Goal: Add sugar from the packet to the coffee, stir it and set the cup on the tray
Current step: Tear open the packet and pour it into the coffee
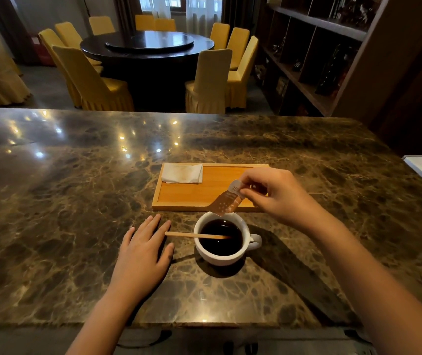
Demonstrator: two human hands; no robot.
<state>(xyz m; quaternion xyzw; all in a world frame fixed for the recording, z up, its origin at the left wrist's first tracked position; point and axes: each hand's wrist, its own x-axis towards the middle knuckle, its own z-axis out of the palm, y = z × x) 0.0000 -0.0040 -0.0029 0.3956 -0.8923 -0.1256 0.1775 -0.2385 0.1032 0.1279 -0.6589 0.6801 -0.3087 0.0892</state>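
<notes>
While tilted above the cup (221, 253), packet (226, 202) seemingly pinched in right hand (279, 198).

Marble counter (76, 201): dark brown, veined, glossy. On it: wooden tray (179, 201); just before the tray, white cup (220, 254) of coffee; left hand (143, 254) flat beside the cup.

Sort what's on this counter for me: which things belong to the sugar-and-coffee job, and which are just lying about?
Job: sugar packet, pinched in the right hand and tilted over the cup; coffee; wooden stirrer resting in the cup; wooden tray; left hand flat on the counter.

Lying about: folded napkin on the tray; round table and chairs; shelves.
</notes>
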